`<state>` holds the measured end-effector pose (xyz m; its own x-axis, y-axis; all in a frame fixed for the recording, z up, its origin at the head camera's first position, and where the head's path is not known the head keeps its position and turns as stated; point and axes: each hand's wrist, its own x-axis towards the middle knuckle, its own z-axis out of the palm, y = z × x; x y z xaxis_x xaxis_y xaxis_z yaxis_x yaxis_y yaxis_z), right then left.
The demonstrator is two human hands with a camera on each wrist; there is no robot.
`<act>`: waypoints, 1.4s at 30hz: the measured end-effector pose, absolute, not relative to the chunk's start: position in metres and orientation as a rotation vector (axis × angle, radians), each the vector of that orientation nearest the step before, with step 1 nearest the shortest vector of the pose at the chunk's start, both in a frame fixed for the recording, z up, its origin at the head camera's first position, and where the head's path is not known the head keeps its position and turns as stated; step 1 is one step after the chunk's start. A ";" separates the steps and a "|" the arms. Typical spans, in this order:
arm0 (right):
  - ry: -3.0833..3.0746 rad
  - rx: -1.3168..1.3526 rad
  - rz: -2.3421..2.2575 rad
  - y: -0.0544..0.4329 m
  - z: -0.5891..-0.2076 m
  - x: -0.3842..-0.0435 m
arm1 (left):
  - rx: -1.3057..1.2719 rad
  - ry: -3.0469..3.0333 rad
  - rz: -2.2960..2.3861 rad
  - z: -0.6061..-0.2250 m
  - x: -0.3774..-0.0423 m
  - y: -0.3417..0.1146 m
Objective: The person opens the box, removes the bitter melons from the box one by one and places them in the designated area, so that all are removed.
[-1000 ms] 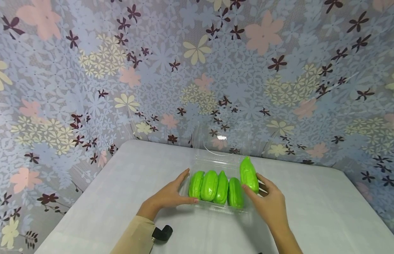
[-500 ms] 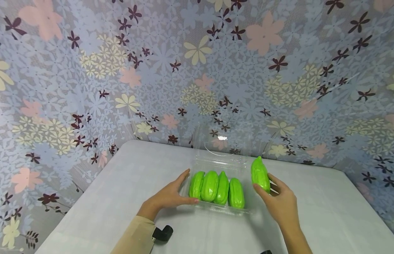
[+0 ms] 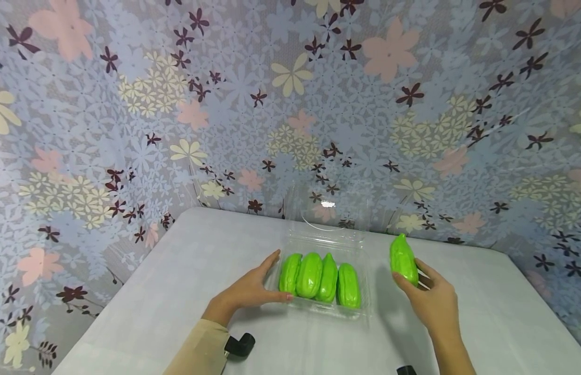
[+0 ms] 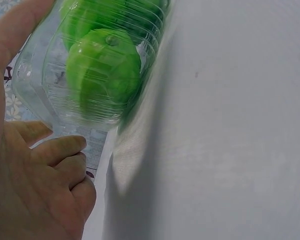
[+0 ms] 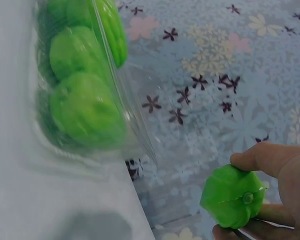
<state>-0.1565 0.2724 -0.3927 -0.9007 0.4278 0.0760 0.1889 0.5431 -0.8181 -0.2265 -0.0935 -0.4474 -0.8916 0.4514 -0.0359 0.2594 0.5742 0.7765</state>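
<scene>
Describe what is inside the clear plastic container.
Four green vegetable-shaped pieces lie side by side in the clear container. Anything directly beneath them is covered and unseen.

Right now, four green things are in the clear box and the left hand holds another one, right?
Not quite: the right hand holds the other green thing, as the head view shows. Four green things are in the clear box.

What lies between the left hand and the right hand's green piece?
Head view: the clear container with four green pieces inside, then a strip of white tabletop.
</scene>
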 end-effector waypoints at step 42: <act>-2.571 -0.985 1.304 0.351 -0.418 -0.156 | 0.571 2.582 1.197 -0.447 -0.226 -0.094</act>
